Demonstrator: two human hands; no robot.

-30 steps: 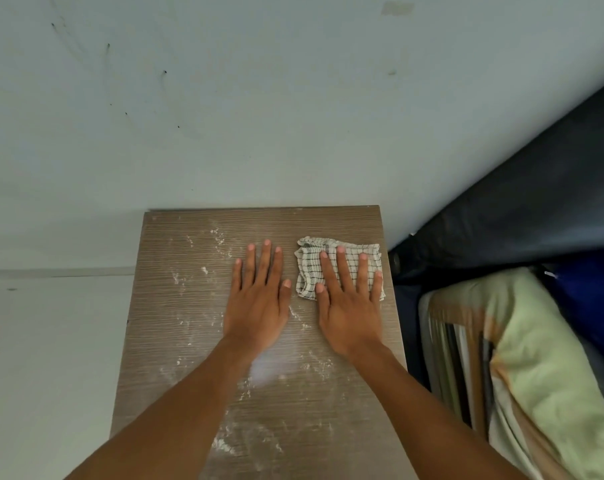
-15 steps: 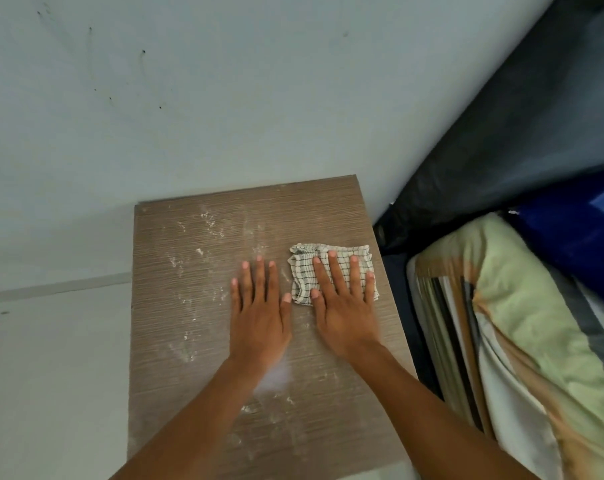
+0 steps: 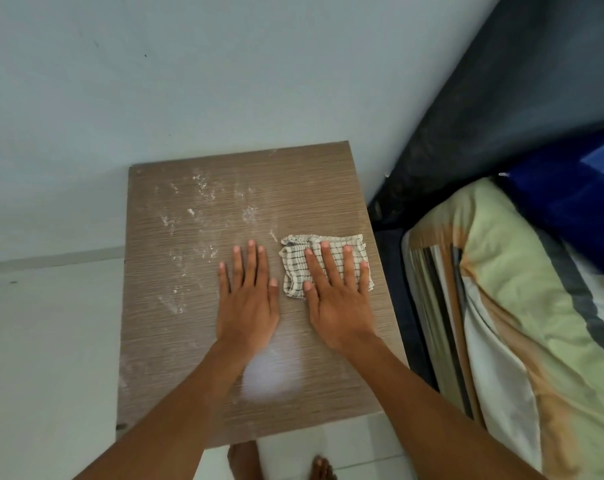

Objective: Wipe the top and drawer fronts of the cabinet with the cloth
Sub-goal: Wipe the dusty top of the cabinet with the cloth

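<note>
Right hand (image 3: pixel 338 299) is lying flat, fingers spread, pressing the cloth (image 3: pixel 295 268) at centre right of the cabinet (image 3: pixel 175 341) top. Left hand (image 3: pixel 246 299) is resting flat and empty just beside it. White specks, possibly dust (image 3: pixel 203 192), are showing upper left.

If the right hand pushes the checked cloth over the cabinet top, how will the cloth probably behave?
The checked cloth looks thin and folded, with wavy edges, so it is probably floppy and may bunch or unfold when pushed. The right hand lies flat on it, which should keep it spread. The cabinet top looks smooth, so it likely slides easily.
</note>
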